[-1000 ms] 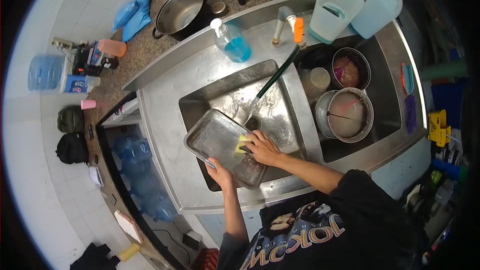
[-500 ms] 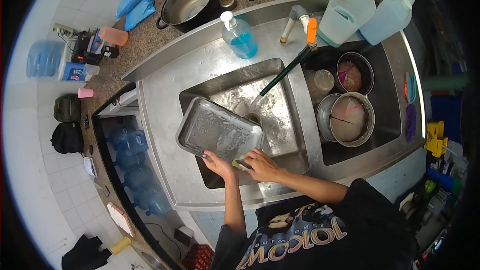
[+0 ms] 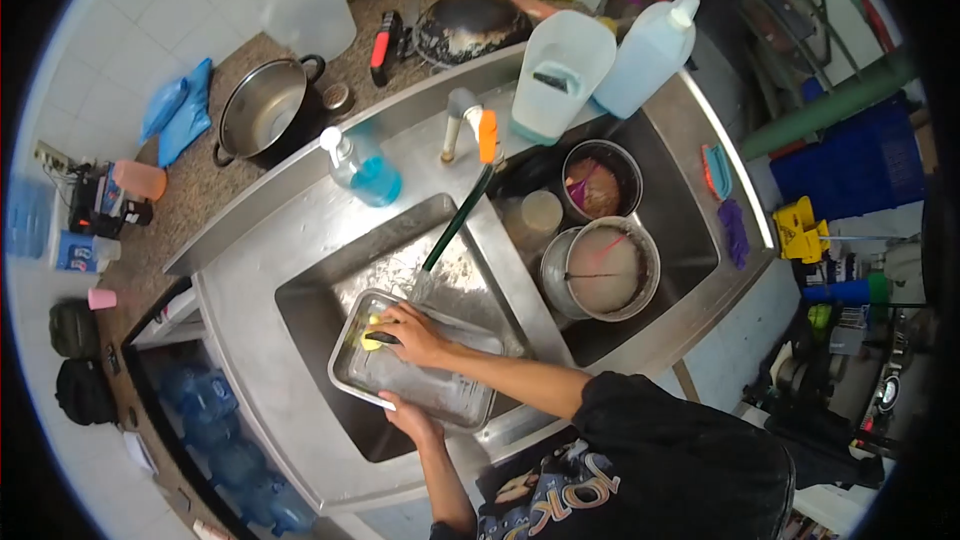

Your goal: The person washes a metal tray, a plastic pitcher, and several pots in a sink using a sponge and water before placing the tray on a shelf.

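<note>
A rectangular metal baking tray point(image 3: 445, 390) is tilted over the left sink basin point(image 3: 318, 315). My left hand point(image 3: 412, 422) grips its near rim, fingers wrapped around the edge. Inside the tray, my right hand point(image 3: 418, 337) presses a yellow sponge point(image 3: 371, 338) against the far-left part; a dark piece shows beside the sponge under my fingers. Water runs from a dark green hose point(image 3: 458, 220) on the tap with an orange handle point(image 3: 488, 135), falling near the tray's far edge. My right hand covers part of the tray's inside.
The right basin point(image 3: 668, 270) holds pots point(image 3: 612, 270) with cloudy water and a plastic container point(image 3: 540, 212). Behind the basins stand a blue soap pump bottle point(image 3: 372, 178), a clear jug point(image 3: 565, 60) and a large bottle point(image 3: 645, 55). A black-handled pot point(image 3: 262, 110) sits on the counter.
My right hand has moved the sponge from the tray's near rim to its inside far-left part. My left hand still holds the near rim. The camera view has shifted right.
</note>
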